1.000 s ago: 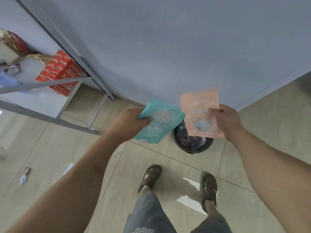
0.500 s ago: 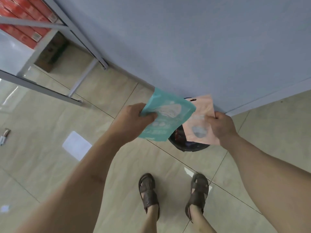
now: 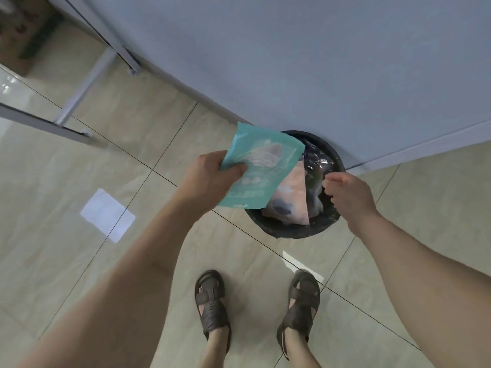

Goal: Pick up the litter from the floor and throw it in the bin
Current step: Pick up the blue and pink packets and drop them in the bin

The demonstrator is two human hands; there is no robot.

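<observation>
A white scrap of paper (image 3: 107, 215) lies flat on the floor (image 3: 66, 168) toward its left side, well apart from the bin; I judge it to be litter not yet collected. A second pale scrap (image 3: 301, 262) shows on the floor just beside my right sandal (image 3: 299, 309).

My left hand (image 3: 210, 179) pinches the teal pouch (image 3: 259, 168) at its left edge, thumb on the upper face and fingers curled beneath. I hold it by one edge so that its free end overhangs the left rim of the bin; from there a simple release should drop it inside. The left forearm reaches forward from the lower left, wrist roughly straight, pouch tilted with its far corner raised.

The bin (image 3: 292, 233), lined with a black bag, stands on the floor against the foot of the wall (image 3: 292, 62), where it is out of the walkway. The pink pouch (image 3: 289, 205) lies inside it, partly covered by the teal pouch and by a fold of the liner.

My right hand (image 3: 345, 191) hangs above the right rim of the bin, fingers loosely curled and holding nothing; it touches neither pouch. The right forearm comes in from the lower right, wrist bent slightly downward over the opening.

In my judgement, one pouch is binned and the other is about to follow.
</observation>
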